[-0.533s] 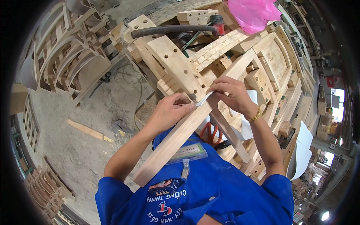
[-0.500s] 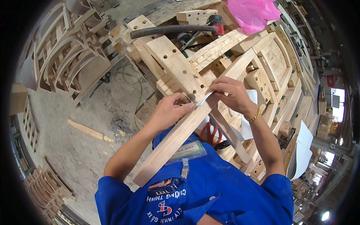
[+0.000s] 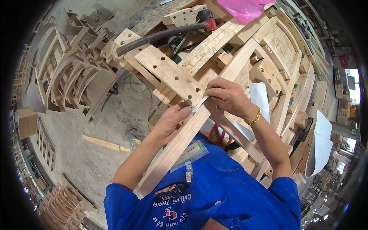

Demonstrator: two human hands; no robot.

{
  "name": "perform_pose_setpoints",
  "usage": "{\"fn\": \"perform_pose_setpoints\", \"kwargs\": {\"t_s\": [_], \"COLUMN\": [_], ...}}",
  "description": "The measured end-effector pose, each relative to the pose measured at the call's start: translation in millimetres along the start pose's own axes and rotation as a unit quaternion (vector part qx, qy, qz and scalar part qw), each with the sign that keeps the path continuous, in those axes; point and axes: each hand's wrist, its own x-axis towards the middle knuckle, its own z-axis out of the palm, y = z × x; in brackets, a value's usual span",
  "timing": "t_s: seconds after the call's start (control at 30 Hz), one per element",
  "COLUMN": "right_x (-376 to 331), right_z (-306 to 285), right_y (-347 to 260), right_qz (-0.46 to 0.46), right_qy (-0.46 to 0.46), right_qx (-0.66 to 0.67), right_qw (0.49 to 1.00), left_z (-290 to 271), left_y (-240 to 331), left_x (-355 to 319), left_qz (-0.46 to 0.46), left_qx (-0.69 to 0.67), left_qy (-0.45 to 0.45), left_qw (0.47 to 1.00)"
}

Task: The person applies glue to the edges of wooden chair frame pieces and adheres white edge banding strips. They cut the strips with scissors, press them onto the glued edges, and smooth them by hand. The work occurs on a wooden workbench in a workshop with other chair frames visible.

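A long pale wooden bar (image 3: pixel 174 153) runs diagonally from my chest up to the bench, with a joined crosspiece (image 3: pixel 239 140) slanting off it. Across the bar lies a narrow white strip (image 3: pixel 199 104), like folded paper. My left hand (image 3: pixel 172 122) pinches its lower end between thumb and fingers at the bar's left edge. My right hand (image 3: pixel 230 99) is closed over the upper end, its fingers bent against the bar. The fingertips of the right hand are partly hidden. Below the crosspiece, orange-handled scissors (image 3: pixel 217 134) show in part beside a white sheet (image 3: pixel 260 100).
A mallet with a black and red head (image 3: pixel 207 21) rests on drilled wooden blocks (image 3: pixel 168 73). Pink plastic (image 3: pixel 245 9) lies behind it. At the right hangs a curled white sheet (image 3: pixel 320 143). Curved wooden frames (image 3: pixel 73 65) and a loose wooden stick (image 3: pixel 101 142) are on the left floor.
The view has turned slightly, so the bench things sit further left and the floor things lower. Both hands keep hold of the white strip on the bar, with only a small shift.
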Motion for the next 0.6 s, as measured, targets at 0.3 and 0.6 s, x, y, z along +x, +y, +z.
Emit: {"fn": "perform_pose_setpoints", "kwargs": {"t_s": [0.3,0.6], "right_x": [-0.3,-62.4], "right_z": [-2.1,-26.8], "right_y": [-4.5,10.4], "right_qz": [0.013,0.370], "right_qy": [-0.005,0.080], "right_qx": [-0.009,0.057], "right_qw": [1.000,0.924], "left_z": [-3.1,-11.6], "left_y": [-0.6,-7.1], "left_x": [10.7,7.1], "left_qz": [-0.035,-0.001], "left_qx": [-0.001,-0.047], "left_qy": [-0.049,-0.051], "left_qw": [0.998,0.998]}}
